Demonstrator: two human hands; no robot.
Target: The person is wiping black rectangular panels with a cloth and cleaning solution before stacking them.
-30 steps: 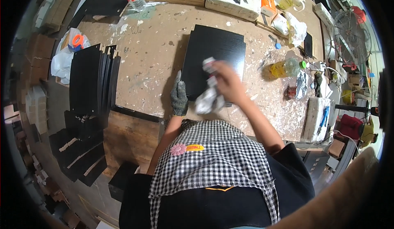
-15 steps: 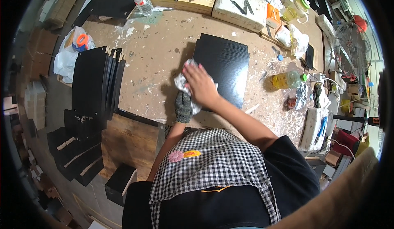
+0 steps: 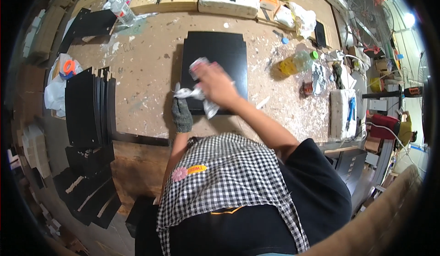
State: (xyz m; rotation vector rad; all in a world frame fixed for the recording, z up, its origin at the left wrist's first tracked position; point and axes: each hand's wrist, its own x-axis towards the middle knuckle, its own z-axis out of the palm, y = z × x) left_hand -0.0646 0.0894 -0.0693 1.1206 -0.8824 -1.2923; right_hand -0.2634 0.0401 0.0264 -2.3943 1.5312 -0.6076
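Note:
A black board (image 3: 214, 47) with notched far corners and a smooth, slightly shiny top lies flat on the worktable in front of me. My right hand (image 3: 217, 85), bare and somewhat smeared by motion, presses a crumpled white cloth (image 3: 210, 108) against its top. Part of the cloth sticks out past the fingertips, and another end hangs toward the left. In a dark grey knit glove, my left hand (image 3: 182, 116) is at the board's near left corner, fingers together against the edge. A loose end of cloth partly covers those fingertips.
Several black boards (image 3: 85, 107) stand upright at the table's left edge, beside a white plastic bag (image 3: 56, 93) with an orange tape roll (image 3: 69, 66). A bottle of yellow liquid (image 3: 295, 63) lies to the right. White blocks (image 3: 229, 0) and wooden pieces line the back.
My right hand has swept the cloth over the board, away from its left edge. The whole view has shifted, so the board and table appear further left.

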